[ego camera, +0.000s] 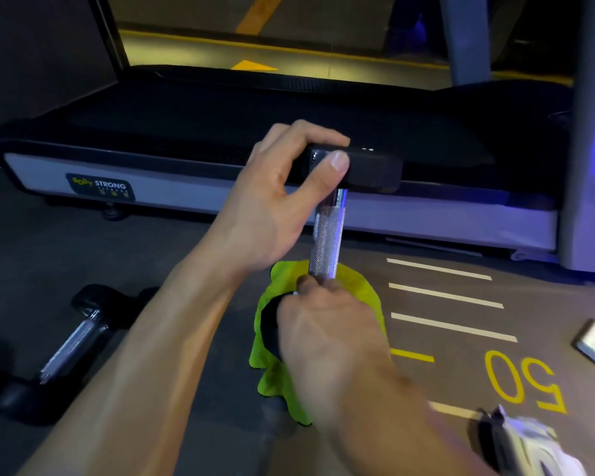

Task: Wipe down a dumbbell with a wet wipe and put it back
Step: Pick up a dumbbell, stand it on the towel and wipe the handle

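Gripping the upper black head of the dumbbell (327,235), the left hand (275,201) curls its fingers over the top edge and presses its thumb on the near face, keeping the dumbbell standing on end. Directly below those fingers the knurled metal handle runs down to the right hand (327,334), whose fingers are curled at the foot of the handle; whether they pinch a wipe there I cannot tell. Under and around the right hand lies a bright green cloth (279,376) on the floor. Left of both hands, a second dumbbell (69,345) lies flat. Beyond the left fingers stands a treadmill (172,187). Right of the hands, floor markings (522,379) read 50.
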`<state>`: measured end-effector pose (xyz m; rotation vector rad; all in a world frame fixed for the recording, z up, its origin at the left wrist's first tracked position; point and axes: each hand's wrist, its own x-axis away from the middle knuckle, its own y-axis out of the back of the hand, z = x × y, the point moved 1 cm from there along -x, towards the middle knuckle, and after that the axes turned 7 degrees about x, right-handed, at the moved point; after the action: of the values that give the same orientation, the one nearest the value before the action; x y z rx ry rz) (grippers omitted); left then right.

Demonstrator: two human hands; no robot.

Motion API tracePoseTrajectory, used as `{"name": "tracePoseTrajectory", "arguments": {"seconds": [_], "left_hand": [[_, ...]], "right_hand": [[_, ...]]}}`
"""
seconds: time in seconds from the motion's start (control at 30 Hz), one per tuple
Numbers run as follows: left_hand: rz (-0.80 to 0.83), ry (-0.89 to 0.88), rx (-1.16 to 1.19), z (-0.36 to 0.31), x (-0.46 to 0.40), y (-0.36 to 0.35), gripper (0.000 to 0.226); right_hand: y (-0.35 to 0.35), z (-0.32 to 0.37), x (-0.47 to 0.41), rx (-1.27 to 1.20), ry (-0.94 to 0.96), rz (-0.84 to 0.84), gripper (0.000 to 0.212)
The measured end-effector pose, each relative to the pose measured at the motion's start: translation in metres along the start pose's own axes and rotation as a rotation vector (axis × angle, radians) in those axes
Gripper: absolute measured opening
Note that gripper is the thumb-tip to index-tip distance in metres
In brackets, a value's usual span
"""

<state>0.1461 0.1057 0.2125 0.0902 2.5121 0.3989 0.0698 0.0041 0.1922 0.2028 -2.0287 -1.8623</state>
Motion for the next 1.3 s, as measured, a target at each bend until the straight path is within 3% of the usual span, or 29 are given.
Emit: {"name": "tracePoseTrajectory", "arguments": {"seconds": [0.13, 0.3, 0.43, 0.63, 0.73, 0.87, 1.07, 1.17, 1.3], "left_hand": [[0.017, -0.013, -0.005, -0.002, 0.0, 0.0, 0.027], [0.023, -0.002, 0.002, -0.001, 0.004, 0.009, 0.022], [0.011, -0.004, 0.034, 0.0, 0.009, 0.013, 0.023], [0.015, -0.027, 0.05, -0.002, 0.009, 0.006, 0.026], [0.041, -0.029, 0.068, -0.002, 0.009, 0.006, 0.027], [0.073, -0.032, 0.1, -0.002, 0.008, 0.012, 0.022], [0.115, -0.016, 0.1, 0.0, 0.003, 0.017, 0.022], [0.054, -0.008, 0.047, 0.003, 0.002, 0.013, 0.024], [0.045, 0.002, 0.031, 0.005, 0.003, 0.013, 0.023]], "right_hand": [[-0.003, 0.009, -0.006, 0.031, -0.031, -0.016, 0.037], [-0.017, -0.026, 0.018, -0.226, 0.113, -0.102, 0.031], [-0.037, -0.047, 0.025, -0.208, 0.062, -0.217, 0.053], [-0.024, -0.004, 0.018, -0.189, 0.019, -0.333, 0.011], [-0.03, -0.012, 0.016, -0.183, 0.095, -0.276, 0.021], [-0.044, -0.064, 0.023, -0.436, 0.168, -0.26, 0.043], [-0.053, -0.097, 0.026, -0.956, -0.015, -0.445, 0.026], [-0.064, -0.074, 0.026, -0.739, 0.115, -0.577, 0.027], [-0.049, -0.081, 0.01, -0.646, 0.186, -0.332, 0.029]]}}
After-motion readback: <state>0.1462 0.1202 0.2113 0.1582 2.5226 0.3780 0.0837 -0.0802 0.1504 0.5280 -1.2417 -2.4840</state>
